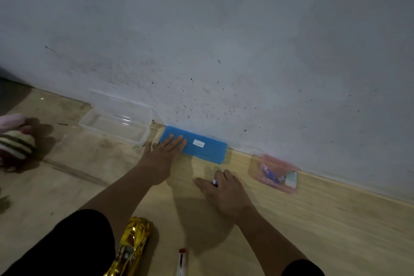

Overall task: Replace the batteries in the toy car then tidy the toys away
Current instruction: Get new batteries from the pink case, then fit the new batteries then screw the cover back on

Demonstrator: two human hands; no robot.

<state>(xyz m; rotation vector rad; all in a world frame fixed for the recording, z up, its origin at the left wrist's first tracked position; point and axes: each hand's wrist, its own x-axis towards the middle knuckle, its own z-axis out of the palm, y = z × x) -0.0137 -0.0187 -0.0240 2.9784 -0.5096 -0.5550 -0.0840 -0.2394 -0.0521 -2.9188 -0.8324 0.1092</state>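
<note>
A shiny gold toy car (132,244) lies on the wooden floor near my left knee. A blue plastic box (201,145) with a white label sits closed against the wall. My left hand (164,152) lies flat with its fingers spread on the box's left end. My right hand (224,192) rests low over the floor with a small battery (215,182) held between its fingers. A pink translucent box (277,173) holding several batteries stands to the right by the wall.
A clear plastic box (114,127) stands open left of the blue one, its lid leaning on the wall. A striped plush toy (15,141) lies at the far left. A red-tipped screwdriver (182,260) lies on the floor by the bottom edge.
</note>
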